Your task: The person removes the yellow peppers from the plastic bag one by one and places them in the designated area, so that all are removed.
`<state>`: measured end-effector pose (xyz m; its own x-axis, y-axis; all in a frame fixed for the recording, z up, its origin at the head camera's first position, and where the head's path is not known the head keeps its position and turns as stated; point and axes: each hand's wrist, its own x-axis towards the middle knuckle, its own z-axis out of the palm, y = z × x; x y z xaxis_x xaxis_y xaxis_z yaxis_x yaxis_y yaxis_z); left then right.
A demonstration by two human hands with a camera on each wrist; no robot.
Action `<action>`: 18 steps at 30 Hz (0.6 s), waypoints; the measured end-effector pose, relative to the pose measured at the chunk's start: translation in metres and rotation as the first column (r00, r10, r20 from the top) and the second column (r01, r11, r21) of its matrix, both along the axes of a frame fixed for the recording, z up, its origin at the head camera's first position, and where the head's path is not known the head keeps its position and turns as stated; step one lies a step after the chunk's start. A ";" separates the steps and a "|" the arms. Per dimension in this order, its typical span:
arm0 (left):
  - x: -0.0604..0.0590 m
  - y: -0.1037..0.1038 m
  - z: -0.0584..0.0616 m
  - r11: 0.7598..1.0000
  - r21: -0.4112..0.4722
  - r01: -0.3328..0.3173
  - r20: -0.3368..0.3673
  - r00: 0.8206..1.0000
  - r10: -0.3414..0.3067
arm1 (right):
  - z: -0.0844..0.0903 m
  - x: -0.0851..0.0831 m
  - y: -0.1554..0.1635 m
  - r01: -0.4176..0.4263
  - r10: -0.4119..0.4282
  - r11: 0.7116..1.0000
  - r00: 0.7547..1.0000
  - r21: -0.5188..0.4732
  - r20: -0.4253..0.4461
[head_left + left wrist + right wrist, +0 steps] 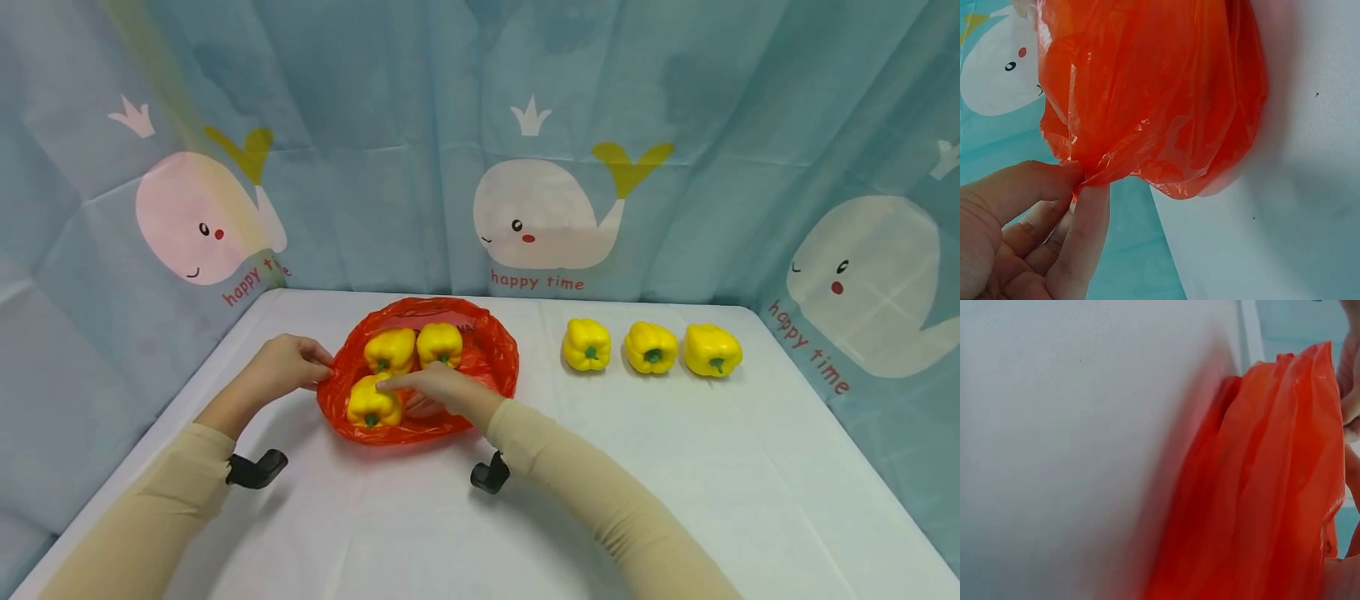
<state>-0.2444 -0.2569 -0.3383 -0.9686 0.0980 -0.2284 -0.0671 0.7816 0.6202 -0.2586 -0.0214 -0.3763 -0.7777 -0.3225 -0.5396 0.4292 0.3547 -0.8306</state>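
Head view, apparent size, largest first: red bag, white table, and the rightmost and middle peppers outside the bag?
1. White table
2. Red bag
3. Rightmost pepper and middle pepper: look about alike, so not ranked.

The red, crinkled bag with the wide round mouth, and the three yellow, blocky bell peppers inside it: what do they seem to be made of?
Red, crinkled bag: most likely thin plastic film, glossy; it shows sharp creases, bright highlights and light coming through.
Three yellow, blocky bell peppers: smooth, softly glossy; the even skin fits real peppers or moulded plastic imitations; I cannot tell which.
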 end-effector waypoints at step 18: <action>0.000 0.000 0.001 1.000 0.012 0.001 0.013 1.000 -0.001 | -0.003 0.006 -0.007 0.059 -0.058 0.998 0.998 -0.030 0.008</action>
